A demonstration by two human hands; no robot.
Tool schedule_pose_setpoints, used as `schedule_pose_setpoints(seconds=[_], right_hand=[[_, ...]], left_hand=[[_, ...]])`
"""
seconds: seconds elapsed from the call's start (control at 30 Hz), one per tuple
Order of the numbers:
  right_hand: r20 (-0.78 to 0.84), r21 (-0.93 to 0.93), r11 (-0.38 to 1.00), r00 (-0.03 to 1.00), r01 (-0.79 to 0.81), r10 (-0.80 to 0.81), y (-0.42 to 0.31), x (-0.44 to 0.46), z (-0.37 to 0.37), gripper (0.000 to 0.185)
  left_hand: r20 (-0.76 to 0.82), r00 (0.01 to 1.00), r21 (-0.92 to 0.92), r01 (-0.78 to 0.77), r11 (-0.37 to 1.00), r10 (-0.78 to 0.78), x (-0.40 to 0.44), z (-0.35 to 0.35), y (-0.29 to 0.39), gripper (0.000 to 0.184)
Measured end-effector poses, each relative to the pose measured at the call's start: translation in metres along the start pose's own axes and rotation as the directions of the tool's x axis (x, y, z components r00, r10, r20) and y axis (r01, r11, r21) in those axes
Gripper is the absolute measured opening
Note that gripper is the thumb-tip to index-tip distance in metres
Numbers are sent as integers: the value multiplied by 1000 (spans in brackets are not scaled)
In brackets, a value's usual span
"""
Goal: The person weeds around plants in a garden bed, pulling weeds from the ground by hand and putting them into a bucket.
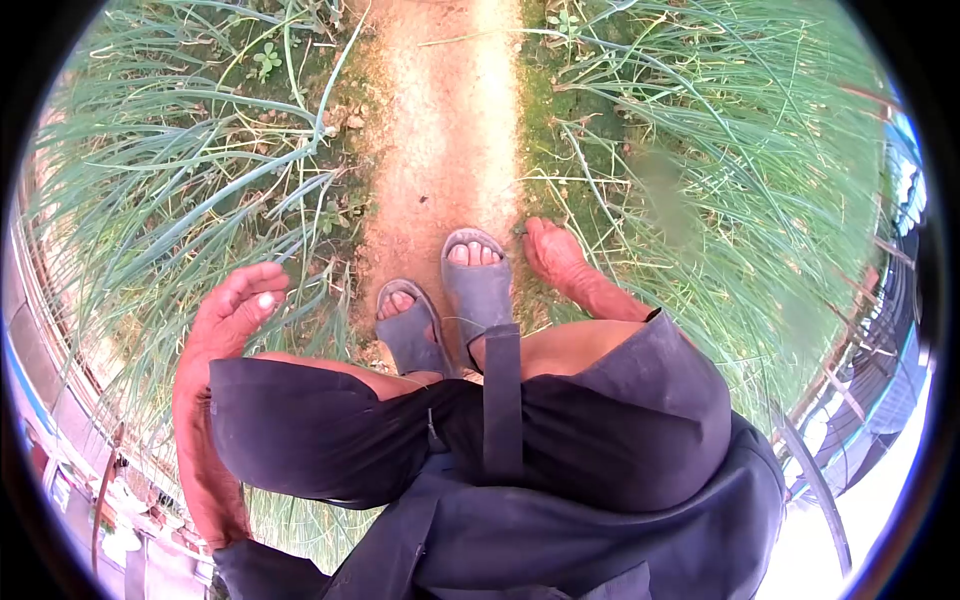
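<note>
My left hand (238,305) hovers beside the left bed of onion-like green leaves (200,190), its fingers stretched out and nothing visible in it. My right hand (556,254) is low at the edge of the right bed of similar leaves (720,130), just right of my sandal (478,285). Its fingers are bent and pressed together at the soil. A small dark green bit (520,230) shows at the fingertips, too small to name.
A sandy path (425,130) runs between the two beds, and my other sandal (410,335) stands on it. Small low weeds (267,60) grow among the left leaves. Dark netting (880,340) and thin poles stand at the far right. My bent knees are close below my hands.
</note>
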State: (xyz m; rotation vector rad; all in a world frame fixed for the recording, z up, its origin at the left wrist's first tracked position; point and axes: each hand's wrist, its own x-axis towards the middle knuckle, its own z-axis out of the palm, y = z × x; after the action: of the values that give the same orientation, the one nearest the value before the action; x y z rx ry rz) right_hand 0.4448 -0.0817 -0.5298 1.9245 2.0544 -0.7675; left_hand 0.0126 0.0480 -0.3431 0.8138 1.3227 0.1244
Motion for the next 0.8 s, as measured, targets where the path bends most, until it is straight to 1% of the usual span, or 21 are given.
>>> schedule_pose_setpoints(seconds=[0.07,0.1,0.17,0.2,0.3,0.33,0.43,0.5,0.53,0.57,0.6,0.63,0.7,0.73,0.77,0.8], right_hand=[[14,-105,994,1000,-7,8,-2,0,-1,17],[25,-154,988,1000,-3,7,-6,-1,-2,17],[62,-265,963,998,47,-31,-15,-4,-2,18],[75,-325,943,996,66,-44,-14,-3,-4,18],[60,-284,944,986,169,-158,-11,-1,-2,20],[24,-290,937,980,195,-197,-8,-1,1,21],[107,-441,879,983,183,-152,-12,1,3,19],[52,-404,905,991,135,-125,0,1,14,16],[-5,-171,985,1000,-15,14,2,4,6,16],[-61,84,985,986,-147,153,4,8,-3,15],[-10,541,768,910,-343,414,-3,12,-38,16],[161,848,325,788,-419,595,-4,18,-59,17],[117,903,232,726,-362,678,30,38,-52,21],[94,923,217,732,-318,675,47,48,-46,15],[102,882,276,726,-382,680,51,53,-51,17],[43,930,247,748,-272,663,61,64,-36,18]], left_hand=[[1,999,-37,-47,998,47,-5,-3,6,55],[-22,997,-51,-71,996,70,-9,-4,8,53],[-58,990,-68,-129,989,126,-8,-5,16,50],[-89,988,-62,-134,989,128,-7,-4,17,51],[-60,988,-39,-144,989,142,-4,-9,12,52],[-52,989,-33,-143,989,142,-5,-9,11,52],[-44,985,-15,-168,986,167,-8,-10,11,52],[-43,980,-6,-192,981,192,-13,-9,13,52],[-54,976,-9,-211,978,210,-15,-9,14,52],[-63,973,-11,-225,974,224,-17,-9,16,52],[-73,969,-12,-237,971,235,-21,-9,17,52],[-81,967,-5,-243,970,241,-26,-7,20,52],[-89,961,16,-262,965,263,-36,-1,31,52],[-82,957,34,-277,960,279,-39,1,38,52],[-76,953,48,-289,956,292,-44,5,43,52],[-71,950,64,-301,951,305,-47,8,49,52]])
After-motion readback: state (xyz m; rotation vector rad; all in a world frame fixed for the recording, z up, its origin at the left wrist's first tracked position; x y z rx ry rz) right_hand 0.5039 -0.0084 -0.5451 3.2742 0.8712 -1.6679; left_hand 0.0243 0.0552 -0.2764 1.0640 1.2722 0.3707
